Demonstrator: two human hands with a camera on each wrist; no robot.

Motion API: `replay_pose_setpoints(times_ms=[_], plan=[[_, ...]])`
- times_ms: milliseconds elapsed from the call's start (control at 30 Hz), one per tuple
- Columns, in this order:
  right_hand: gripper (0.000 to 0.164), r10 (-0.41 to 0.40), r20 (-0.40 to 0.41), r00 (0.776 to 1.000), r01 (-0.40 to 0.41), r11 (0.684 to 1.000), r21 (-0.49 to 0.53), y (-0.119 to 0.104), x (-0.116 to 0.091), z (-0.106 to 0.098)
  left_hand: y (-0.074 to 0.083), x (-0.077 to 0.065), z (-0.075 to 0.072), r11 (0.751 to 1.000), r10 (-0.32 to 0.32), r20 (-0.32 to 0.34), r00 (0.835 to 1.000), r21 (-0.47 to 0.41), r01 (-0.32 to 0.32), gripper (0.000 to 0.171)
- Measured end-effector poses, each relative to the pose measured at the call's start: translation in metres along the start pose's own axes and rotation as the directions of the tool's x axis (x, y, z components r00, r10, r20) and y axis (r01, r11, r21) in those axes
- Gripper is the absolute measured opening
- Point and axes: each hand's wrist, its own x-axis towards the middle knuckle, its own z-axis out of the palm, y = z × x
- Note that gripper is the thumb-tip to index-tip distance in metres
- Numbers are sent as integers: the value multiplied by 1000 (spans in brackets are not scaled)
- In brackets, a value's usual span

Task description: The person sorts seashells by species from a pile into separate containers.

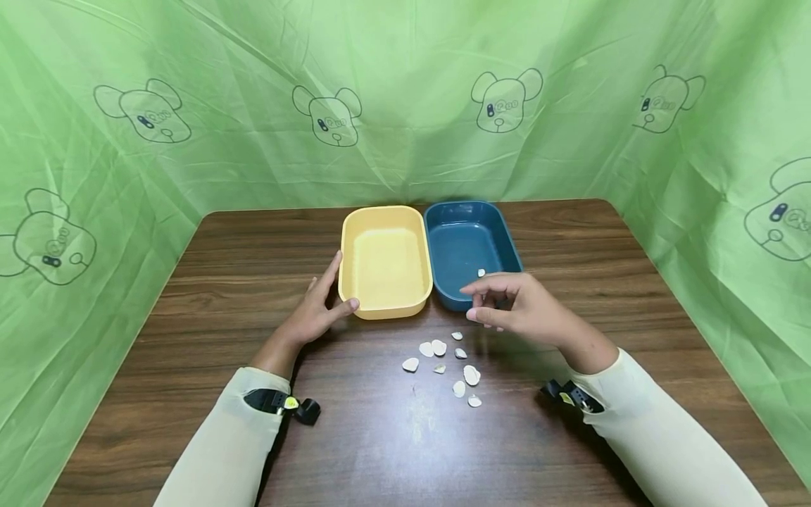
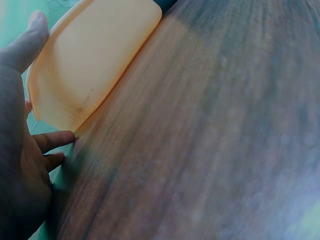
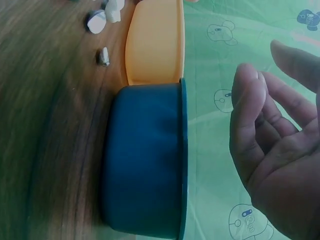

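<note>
My left hand (image 1: 312,310) rests against the left side of a yellow plastic tub (image 1: 386,313), its fingers spread along the wall and the thumb by the near corner. In the left wrist view, the fingers (image 2: 55,141) touch the tub's lower end. Over the near right edge of a dark blue tub (image 1: 459,305) hovers my right hand (image 1: 522,306), thumb and fingers apart, holding nothing. A small white seashell (image 1: 481,272) appears within the blue tub's outline, just beyond the fingertips; whether it lies on the bottom cannot be told. The right wrist view shows loosely bent fingers.
Several pale seashells (image 1: 472,375) lie scattered on the brown wooden table (image 1: 222,282), in front of the tubs. The two tubs stand side by side near the far edge. A green curtain (image 1: 405,105) with bear-face drawings surrounds the table's back and sides.
</note>
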Motion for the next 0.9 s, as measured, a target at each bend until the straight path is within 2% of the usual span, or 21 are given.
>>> replay_pose_setpoints(times_ms=[267,500,567,800,900], plan=[[32,60,79,995,-61,998,9,4,-6,2,1,-1,0,1000,15,-5,1000,-7,-15,106],[35,87,100,991,-88,996,4,10,-13,12,9,-1,-1,1000,5,10,1000,-7,-5,107],[35,90,102,991,-90,996,-1,13,-14,14,8,-1,-1,1000,1,12,1000,-9,-1,108],[37,116,122,986,-119,993,16,22,-19,18,-13,3,2,1000,-5,3,1000,27,5,103],[39,132,129,983,-137,990,32,25,-19,19,-9,2,1,999,-15,2,1000,31,15,102]])
